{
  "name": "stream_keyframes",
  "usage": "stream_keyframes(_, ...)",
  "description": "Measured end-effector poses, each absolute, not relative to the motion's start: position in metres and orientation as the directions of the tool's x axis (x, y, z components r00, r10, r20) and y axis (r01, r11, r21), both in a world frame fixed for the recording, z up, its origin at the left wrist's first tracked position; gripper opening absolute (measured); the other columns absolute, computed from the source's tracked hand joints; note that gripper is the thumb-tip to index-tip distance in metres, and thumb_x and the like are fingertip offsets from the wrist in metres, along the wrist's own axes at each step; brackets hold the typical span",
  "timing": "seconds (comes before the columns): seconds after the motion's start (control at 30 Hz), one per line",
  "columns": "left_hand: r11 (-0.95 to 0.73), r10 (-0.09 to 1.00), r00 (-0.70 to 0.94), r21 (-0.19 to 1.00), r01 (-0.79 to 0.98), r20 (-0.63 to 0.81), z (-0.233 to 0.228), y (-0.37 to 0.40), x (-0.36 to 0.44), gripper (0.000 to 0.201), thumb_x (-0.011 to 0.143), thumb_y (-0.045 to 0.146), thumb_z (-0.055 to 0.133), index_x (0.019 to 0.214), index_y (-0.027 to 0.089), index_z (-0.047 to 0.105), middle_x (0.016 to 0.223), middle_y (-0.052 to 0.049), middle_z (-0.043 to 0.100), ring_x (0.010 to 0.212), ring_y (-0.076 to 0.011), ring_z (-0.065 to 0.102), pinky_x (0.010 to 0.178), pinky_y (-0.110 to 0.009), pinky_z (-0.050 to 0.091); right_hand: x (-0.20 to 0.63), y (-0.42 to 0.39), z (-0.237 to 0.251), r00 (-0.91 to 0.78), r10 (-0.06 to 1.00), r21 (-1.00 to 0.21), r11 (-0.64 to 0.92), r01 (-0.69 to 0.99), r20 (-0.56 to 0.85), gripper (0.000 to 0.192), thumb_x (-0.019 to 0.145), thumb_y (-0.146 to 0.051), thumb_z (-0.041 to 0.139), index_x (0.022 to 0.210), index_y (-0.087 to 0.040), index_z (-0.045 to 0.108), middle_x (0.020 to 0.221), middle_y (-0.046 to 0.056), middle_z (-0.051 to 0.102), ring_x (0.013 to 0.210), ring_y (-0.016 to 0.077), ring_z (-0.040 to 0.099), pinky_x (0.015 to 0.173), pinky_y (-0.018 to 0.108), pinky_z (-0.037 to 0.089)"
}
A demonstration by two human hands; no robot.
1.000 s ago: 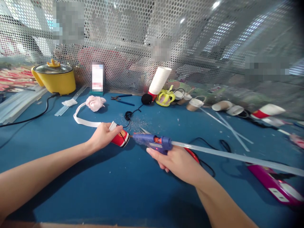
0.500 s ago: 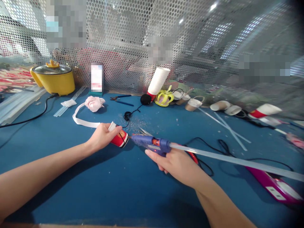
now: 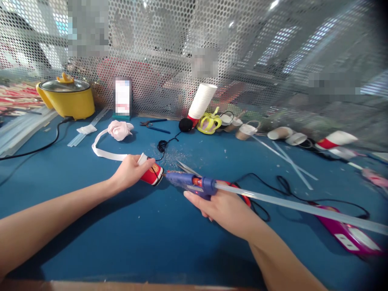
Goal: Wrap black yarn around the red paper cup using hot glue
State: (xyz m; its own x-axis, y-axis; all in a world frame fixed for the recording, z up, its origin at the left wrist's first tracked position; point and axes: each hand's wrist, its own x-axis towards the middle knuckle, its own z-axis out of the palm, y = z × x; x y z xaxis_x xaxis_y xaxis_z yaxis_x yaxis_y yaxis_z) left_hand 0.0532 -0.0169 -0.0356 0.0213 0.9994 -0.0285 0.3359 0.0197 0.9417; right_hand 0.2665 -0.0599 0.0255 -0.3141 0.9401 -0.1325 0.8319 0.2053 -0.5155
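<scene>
Two hands work over a blue desk (image 3: pixel 145 246): the left hand (image 3: pixel 129 173) has its grip closed around a red-and-white paper cup (image 3: pixel 148 176), gold emblem unreadable; the right hand (image 3: pixel 226 202) has its grip wrapped about a blue glue gun (image 3: pixel 182 179), nozzle at the cup's right end. Scissors (image 3: pixel 186 167) lie partly hidden behind the gun, with pliers (image 3: pixel 160 129) and a yellow pot (image 3: pixel 74 104) beyond. Lettering on the gun's pale label (image 3: pixel 194 188) is illegible.
</scene>
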Motion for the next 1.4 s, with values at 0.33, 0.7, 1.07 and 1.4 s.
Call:
stream_keyframes(0.33,0.012,1.000,0.012,0.939,0.345,-0.017,-0.036,-0.017,0.054,0.037,0.070,0.047,0.052,0.051,0.018,0.040,0.044,0.006,0.038,0.043,-0.0068,0.030,0.040,-0.021,0.021,0.265,-0.063,0.027,-0.331,0.933,-0.503,0.221,0.835,-0.140,0.030,0.080,-0.039,0.049,0.056,-0.020,0.052,0.038,-0.005,0.049,0.036,0.0106,0.049,0.041,0.022,0.036)
stream_keyframes(0.7,-0.029,0.998,0.063,0.954,0.298,0.010,-0.039,-0.017,0.051,0.036,0.069,0.046,0.054,0.052,0.017,0.042,0.045,0.006,0.037,0.044,-0.0071,0.031,0.041,-0.021,0.022,0.271,-0.054,0.023,-0.273,0.940,-0.638,0.083,0.765,-0.204,0.029,0.079,-0.043,0.050,0.071,-0.017,0.058,0.043,-0.004,0.050,0.038,0.0098,0.049,0.042,0.020,0.042)
stream_keyframes(1.07,-0.028,0.998,0.055,0.939,0.343,0.009,-0.038,-0.018,0.051,0.038,0.071,0.048,0.052,0.052,0.017,0.041,0.047,0.005,0.036,0.045,-0.0070,0.029,0.042,-0.020,0.021,0.271,-0.048,0.020,-0.299,0.936,-0.645,0.114,0.755,-0.185,0.031,0.081,-0.041,0.048,0.065,-0.016,0.055,0.043,-0.003,0.051,0.038,0.0084,0.048,0.043,0.019,0.042)
stream_keyframes(1.4,-0.037,0.997,0.070,0.930,0.365,0.012,-0.037,-0.019,0.050,0.039,0.071,0.050,0.051,0.053,0.016,0.043,0.048,0.005,0.036,0.047,-0.0074,0.029,0.042,-0.021,0.021,0.271,-0.051,0.023,-0.311,0.928,-0.631,0.117,0.767,-0.206,0.034,0.081,-0.042,0.047,0.058,-0.017,0.052,0.043,-0.003,0.051,0.039,0.0083,0.049,0.044,0.019,0.043)
